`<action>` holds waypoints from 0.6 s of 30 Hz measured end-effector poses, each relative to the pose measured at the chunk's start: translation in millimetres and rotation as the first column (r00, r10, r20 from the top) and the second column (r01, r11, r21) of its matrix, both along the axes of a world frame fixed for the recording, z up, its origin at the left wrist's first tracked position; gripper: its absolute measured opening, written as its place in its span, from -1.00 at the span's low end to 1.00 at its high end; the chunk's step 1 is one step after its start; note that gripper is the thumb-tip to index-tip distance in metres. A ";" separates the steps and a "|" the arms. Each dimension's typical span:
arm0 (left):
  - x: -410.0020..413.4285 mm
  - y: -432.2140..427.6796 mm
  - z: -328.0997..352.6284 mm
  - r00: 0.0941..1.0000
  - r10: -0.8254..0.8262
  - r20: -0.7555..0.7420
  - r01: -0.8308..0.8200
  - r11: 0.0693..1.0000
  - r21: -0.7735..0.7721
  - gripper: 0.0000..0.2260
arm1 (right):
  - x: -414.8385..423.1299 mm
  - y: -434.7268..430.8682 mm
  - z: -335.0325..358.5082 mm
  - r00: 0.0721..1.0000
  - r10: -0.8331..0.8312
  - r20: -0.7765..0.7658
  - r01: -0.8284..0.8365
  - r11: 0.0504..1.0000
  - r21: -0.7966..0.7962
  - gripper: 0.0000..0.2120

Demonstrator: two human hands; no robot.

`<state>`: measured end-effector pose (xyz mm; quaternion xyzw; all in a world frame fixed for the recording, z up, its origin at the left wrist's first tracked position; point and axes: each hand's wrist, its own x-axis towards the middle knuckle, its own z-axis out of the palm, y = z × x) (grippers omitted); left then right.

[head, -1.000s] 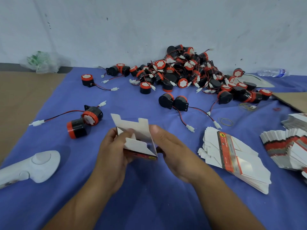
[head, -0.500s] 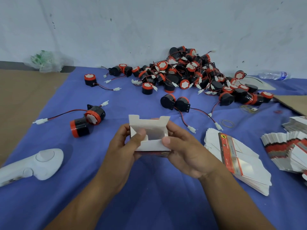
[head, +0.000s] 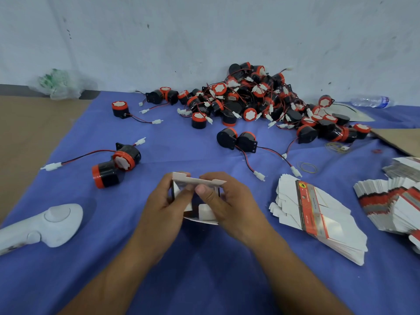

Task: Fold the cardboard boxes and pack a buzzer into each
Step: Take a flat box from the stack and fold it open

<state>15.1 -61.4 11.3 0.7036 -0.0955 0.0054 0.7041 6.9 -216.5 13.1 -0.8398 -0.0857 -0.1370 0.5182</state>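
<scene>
Fingers (head: pixel 205 194) of both hands grip box (head: pixel 205 212) over open cloth (head: pixel 204 269).

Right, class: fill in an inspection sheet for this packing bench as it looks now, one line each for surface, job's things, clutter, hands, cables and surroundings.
Surface: blue cloth, brown surface at its left edge.
Job's things: part-folded cardboard box in both hands; pile of buzzers by the wall; two buzzers nearer, left; flat box stacks right.
Clutter: white controller, rubber bands, plastic bottle, crumpled bag.
Hands: left hand and right hand both grip the box.
Cables: white-plugged leads trail loose from the buzzers.
Surroundings: scuffed white wall.
</scene>
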 end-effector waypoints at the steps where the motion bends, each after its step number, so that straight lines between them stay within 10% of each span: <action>1: -0.3 0.1 1.7 1.000 0.000 -0.028 -0.001 0.999 -0.037 -0.90 | -0.9 2.3 0.1 0.998 0.028 0.059 -0.025 0.999 -0.042 -0.77; 8: -3.2 0.5 13.7 0.962 -0.123 -0.246 0.038 0.945 -0.326 -0.78 | -10.9 -1.1 9.0 0.935 0.353 0.023 -0.350 0.914 0.206 -0.54; 18: -8.3 0.0 19.7 0.922 -0.306 -0.236 0.169 0.869 -0.465 -0.53 | -8.1 5.8 11.9 0.991 0.072 0.116 -0.104 0.946 0.307 -0.74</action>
